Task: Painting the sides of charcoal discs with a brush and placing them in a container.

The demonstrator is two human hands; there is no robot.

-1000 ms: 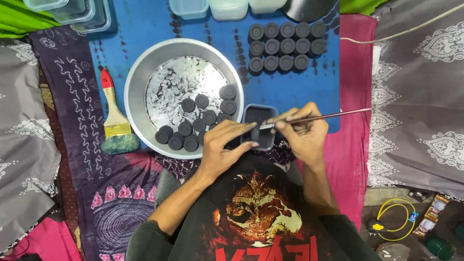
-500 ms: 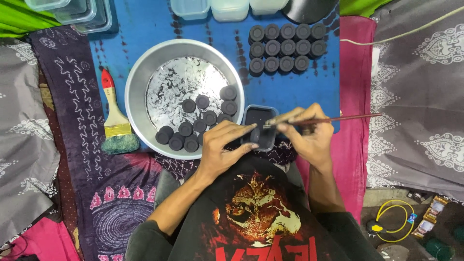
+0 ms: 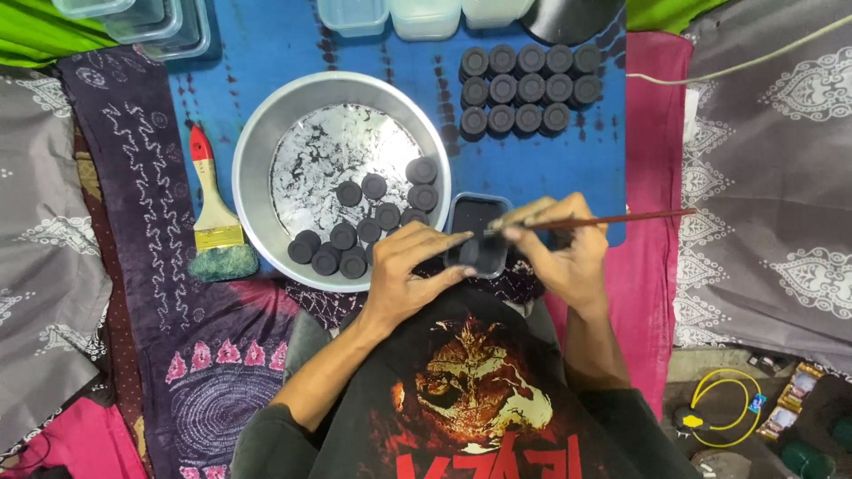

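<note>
My left hand (image 3: pixel 410 266) grips a small dark round cap (image 3: pixel 474 255) just in front of a small black rectangular tub (image 3: pixel 477 213). My right hand (image 3: pixel 561 248) pinches a thin brown-handled brush (image 3: pixel 603 220) whose tip reaches the cap; the handle points right. To the left stands a round metal basin (image 3: pixel 266 142) holding several dark round caps (image 3: pixel 364 232) along its near side. Farther back on the blue cloth, several more dark caps (image 3: pixel 529 87) stand in neat rows.
A wide paintbrush (image 3: pixel 213 217) with a red-tipped wooden handle lies left of the basin. Clear plastic containers (image 3: pixel 390 13) line the far edge. Patterned cloths cover the floor on both sides; a yellow cable (image 3: pixel 719 408) lies at the lower right.
The brush handle has tilted slightly, its far end dipping lower. Both hands stay in place around the cap by the black tub.
</note>
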